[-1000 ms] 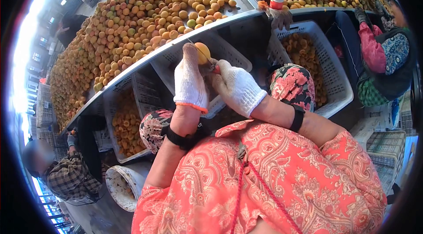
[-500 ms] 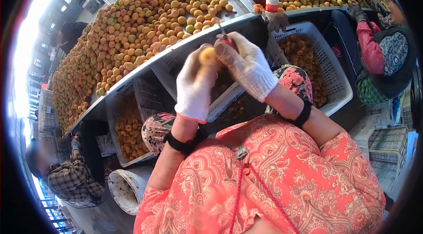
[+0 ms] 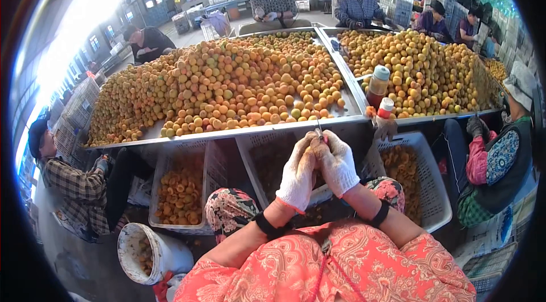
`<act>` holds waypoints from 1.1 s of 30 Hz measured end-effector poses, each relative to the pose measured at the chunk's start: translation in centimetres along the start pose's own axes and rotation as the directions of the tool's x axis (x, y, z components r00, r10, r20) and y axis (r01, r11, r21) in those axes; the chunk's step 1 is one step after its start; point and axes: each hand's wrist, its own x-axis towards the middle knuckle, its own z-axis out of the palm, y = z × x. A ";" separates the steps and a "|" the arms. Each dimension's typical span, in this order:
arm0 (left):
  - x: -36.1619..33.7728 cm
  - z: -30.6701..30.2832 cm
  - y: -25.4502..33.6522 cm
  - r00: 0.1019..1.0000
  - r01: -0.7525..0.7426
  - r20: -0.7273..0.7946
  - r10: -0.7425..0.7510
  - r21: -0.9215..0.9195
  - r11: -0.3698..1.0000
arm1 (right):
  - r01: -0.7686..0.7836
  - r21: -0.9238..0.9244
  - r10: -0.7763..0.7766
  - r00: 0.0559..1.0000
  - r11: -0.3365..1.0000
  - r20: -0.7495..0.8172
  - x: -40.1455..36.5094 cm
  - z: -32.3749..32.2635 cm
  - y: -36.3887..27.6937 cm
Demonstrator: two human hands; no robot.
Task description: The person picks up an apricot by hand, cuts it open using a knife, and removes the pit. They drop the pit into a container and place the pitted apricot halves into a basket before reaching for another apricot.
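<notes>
My left hand (image 3: 298, 174), in a white glove with a stained palm, is closed and pressed against the other hand; what it holds is hidden behind the fingers. My right hand (image 3: 336, 165), gloved the same way, is wrapped round a small knife with a red handle (image 3: 325, 139), its thin blade pointing up. Both hands are just in front of the metal table edge (image 3: 256, 132). Beyond them lies a large heap of orange-yellow fruit (image 3: 227, 86). Beneath the hands is a crate (image 3: 250, 157), partly covered by them.
Crates of opened fruit stand at left (image 3: 209, 188) and right (image 3: 435, 188). A white bucket (image 3: 179, 253) is at lower left. A bottle (image 3: 378, 83) and red jar (image 3: 385, 108) stand on the table edge. Co-workers sit at left (image 3: 74, 182), right (image 3: 503, 154) and across the table.
The view has tilted up, showing more of the room and people across the table. My hands have come together; the yellow fruit seen at my left hand is now out of sight.
</notes>
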 end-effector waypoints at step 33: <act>0.5 5.2 1.4 0.746 0.484 -0.468 -0.473 -0.106 0.868 | 0.171 -0.241 -0.196 0.977 0.955 -0.084 0.4 -1.1 1.1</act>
